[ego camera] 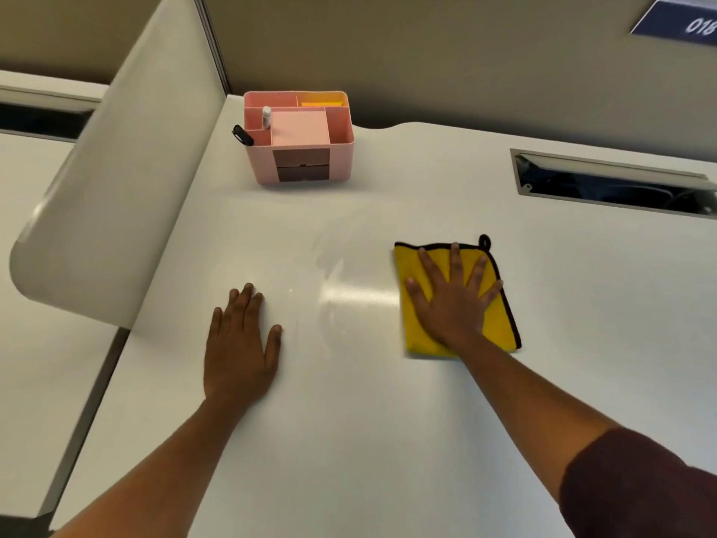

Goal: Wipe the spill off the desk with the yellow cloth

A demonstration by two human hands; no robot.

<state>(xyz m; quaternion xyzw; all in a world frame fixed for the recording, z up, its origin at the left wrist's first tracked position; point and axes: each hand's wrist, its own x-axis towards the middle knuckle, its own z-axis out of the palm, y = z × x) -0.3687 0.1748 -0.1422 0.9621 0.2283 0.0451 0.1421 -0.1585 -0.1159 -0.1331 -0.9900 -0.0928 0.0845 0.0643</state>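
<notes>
- A dark blue sign (683, 23) at the far right, on the partition wall behind the desk, bears white digits "018"; the picture's edge cuts the sign, so more characters may follow.
- No other text, label or brand can be read anywhere else.

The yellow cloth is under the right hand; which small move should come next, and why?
Probably slide the yellow cloth leftward under the flat right hand: the wet smear glistens on the desk just left of it, between both hands.
</notes>
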